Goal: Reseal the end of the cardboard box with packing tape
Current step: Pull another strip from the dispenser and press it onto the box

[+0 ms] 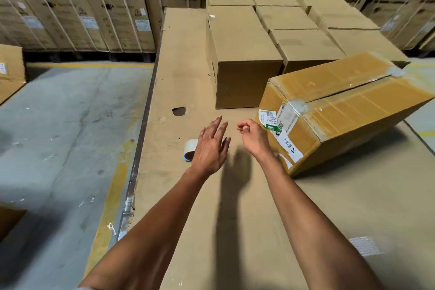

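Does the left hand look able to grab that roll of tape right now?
Probably yes. The left hand is open and empty, fingers spread, right beside the tape roll, partly hiding it from view. Nothing else lies near the roll on the cardboard surface.

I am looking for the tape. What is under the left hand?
A roll of packing tape lies on the cardboard surface, partly under the open left hand. Only its left part shows; the hand covers the rest. The right hand is empty.
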The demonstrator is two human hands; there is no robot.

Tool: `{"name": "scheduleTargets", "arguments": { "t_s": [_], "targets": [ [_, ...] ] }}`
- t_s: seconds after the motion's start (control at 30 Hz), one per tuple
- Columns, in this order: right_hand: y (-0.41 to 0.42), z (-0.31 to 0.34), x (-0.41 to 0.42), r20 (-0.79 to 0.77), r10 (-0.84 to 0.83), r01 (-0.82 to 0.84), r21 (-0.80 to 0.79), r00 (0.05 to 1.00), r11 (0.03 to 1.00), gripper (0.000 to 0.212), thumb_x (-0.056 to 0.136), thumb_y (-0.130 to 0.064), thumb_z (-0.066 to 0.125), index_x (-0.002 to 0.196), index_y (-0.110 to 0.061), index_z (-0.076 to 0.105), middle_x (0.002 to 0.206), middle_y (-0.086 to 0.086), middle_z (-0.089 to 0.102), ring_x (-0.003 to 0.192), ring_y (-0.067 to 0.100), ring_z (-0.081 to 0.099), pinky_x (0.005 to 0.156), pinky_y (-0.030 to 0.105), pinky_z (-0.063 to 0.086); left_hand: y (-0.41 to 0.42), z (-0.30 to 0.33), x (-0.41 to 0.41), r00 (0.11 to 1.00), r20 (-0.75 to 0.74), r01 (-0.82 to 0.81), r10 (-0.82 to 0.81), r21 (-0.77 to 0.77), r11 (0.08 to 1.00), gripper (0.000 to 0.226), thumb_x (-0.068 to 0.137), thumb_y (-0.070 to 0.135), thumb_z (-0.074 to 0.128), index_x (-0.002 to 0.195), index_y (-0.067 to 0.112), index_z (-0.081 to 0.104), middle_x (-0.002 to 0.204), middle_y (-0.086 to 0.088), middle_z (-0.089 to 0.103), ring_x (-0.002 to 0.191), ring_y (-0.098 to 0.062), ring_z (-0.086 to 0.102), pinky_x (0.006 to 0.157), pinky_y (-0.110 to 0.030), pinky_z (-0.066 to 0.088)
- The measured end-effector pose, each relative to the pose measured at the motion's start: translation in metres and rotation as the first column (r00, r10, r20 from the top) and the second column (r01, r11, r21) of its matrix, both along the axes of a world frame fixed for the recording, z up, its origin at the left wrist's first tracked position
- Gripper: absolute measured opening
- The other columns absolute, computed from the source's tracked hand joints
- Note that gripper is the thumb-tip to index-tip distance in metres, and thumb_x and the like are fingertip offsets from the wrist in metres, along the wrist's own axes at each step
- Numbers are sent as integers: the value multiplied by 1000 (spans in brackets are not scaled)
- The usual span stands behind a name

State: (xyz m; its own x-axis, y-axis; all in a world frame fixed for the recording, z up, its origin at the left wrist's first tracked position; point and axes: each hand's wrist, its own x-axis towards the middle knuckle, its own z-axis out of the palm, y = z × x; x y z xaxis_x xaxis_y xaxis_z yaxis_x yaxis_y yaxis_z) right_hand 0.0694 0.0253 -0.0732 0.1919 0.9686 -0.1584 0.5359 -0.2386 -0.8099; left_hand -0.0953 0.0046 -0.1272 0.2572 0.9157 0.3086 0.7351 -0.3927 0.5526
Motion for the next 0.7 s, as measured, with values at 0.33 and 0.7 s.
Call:
{"name": "scheduleTargets", "arguments": {
  "t_s": [0.33, 0.7],
  "targets": [
    [-35, 128, 96, 477, -102, -180, 510, 873, 841, 34, 102, 1, 48, 127, -12, 67, 127, 10, 71, 113, 26, 68, 88, 22, 47, -16, 89, 113, 976, 130, 162, -175, 100, 982, 52, 116, 45, 43, 162, 20, 44, 174, -3, 35, 156, -25, 38, 125, -47, 40],
    [-58, 106, 287, 658, 11, -285, 310, 753, 907, 46, 109, -42, 41, 148, -22, 55, 155, 7, 55, 152, 28, 40, 130, 58, 16, -43, 127, 251, 978, -75, 206, -192, 275, 939, 63, 110, 52, 51, 163, 19, 43, 172, -7, 39, 153, -29, 43, 126, -50, 35]
  ]
}}
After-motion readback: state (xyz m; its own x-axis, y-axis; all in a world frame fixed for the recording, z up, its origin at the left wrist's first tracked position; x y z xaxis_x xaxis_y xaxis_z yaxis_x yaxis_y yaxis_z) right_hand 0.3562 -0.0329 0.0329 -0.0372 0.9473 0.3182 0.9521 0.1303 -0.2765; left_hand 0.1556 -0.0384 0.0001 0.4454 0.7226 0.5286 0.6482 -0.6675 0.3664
